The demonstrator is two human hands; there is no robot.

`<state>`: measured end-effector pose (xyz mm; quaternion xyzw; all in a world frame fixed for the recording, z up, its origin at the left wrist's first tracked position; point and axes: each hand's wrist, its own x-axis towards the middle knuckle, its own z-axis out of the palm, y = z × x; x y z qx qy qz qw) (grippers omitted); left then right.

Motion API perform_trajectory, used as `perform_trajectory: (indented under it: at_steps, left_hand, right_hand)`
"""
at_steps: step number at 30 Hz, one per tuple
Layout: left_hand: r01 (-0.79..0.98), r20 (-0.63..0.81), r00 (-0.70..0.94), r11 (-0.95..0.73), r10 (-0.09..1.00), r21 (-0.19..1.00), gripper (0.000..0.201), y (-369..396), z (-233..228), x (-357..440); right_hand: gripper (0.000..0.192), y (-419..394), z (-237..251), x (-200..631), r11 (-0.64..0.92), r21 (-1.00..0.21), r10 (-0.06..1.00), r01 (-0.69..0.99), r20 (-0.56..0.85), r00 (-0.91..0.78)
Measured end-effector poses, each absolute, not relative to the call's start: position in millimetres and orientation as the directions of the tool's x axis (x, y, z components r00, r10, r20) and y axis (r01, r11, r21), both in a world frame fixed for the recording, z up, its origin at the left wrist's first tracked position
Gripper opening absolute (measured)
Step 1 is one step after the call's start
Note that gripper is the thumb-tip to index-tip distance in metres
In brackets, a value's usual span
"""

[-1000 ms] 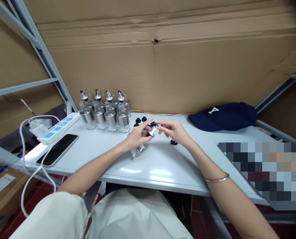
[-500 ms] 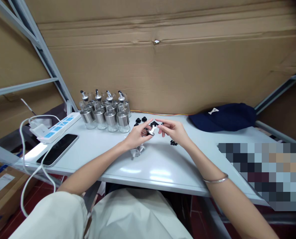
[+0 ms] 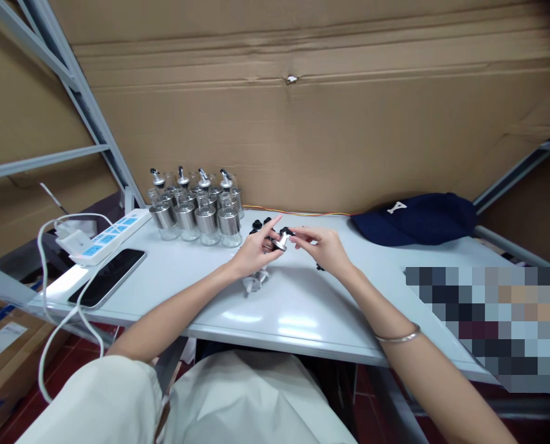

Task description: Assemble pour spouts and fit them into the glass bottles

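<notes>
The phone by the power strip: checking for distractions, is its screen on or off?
Off: the phone lies flat, its screen dark.

Small steel pourer cap (image 3: 282, 240) with black stopper end, tilted, held off the desk (image 3: 284, 308), right of the bottle cluster.

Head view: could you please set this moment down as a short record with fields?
left hand: left hand pinches a small steel pourer cap above the table
right hand: right hand has its fingertips at the same cap
table: white table
behind the hands: cluster of glass oil bottles with steel collars, loose black stoppers
under left hand: another steel pourer part lying on the table
left side: power strip, smartphone
right side: navy cap
</notes>
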<state>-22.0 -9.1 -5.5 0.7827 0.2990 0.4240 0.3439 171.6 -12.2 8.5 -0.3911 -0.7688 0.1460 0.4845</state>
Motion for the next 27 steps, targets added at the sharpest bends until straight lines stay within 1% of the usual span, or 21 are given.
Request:
perform_trajectory:
  at_steps: [2, 4, 7, 11, 16, 20, 27]
  left_hand:
    - [0.166, 0.459, 0.461, -0.581, 0.760, 0.797, 0.076, -9.2, -4.8, -21.9]
    - [0.160, 0.465, 0.459, -0.585, 0.757, 0.795, 0.075, -9.3, -4.3, -21.8]
    - [0.161, 0.473, 0.460, -0.594, 0.752, 0.788, 0.074, -9.8, -4.2, -21.6]
    - [0.154, 0.478, 0.464, -0.599, 0.746, 0.786, 0.075, -10.4, -4.0, -21.1]
    - [0.131, 0.479, 0.456, -0.589, 0.750, 0.797, 0.076, -9.7, -3.9, -21.3]
    - [0.138, 0.479, 0.456, -0.591, 0.751, 0.795, 0.075, -9.2, -5.0, -21.1]
    - [0.085, 0.483, 0.437, -0.569, 0.759, 0.818, 0.078, -12.6, -2.0, -20.2]
  right_hand:
    - [0.020, -12.9, 9.2, 170.6, 0.675, -0.575, 0.717, 0.463, 0.659, -0.226]
    - [0.022, -14.0, 10.5, 170.3, 0.677, -0.571, 0.711, 0.464, 0.670, -0.213]
    - [0.024, -14.8, 11.4, 171.0, 0.650, -0.597, 0.725, 0.470, 0.673, -0.149]
    - [0.020, -13.4, 8.0, 170.8, 0.632, -0.633, 0.738, 0.447, 0.669, -0.095]
    - [0.016, -14.3, 5.4, 167.1, 0.664, -0.625, 0.716, 0.409, 0.689, -0.111]
    - [0.018, -15.5, 6.8, 166.2, 0.665, -0.635, 0.697, 0.393, 0.717, -0.020]
    - [0.019, -18.7, 10.6, 166.7, 0.664, -0.657, 0.727, 0.356, 0.678, -0.104]
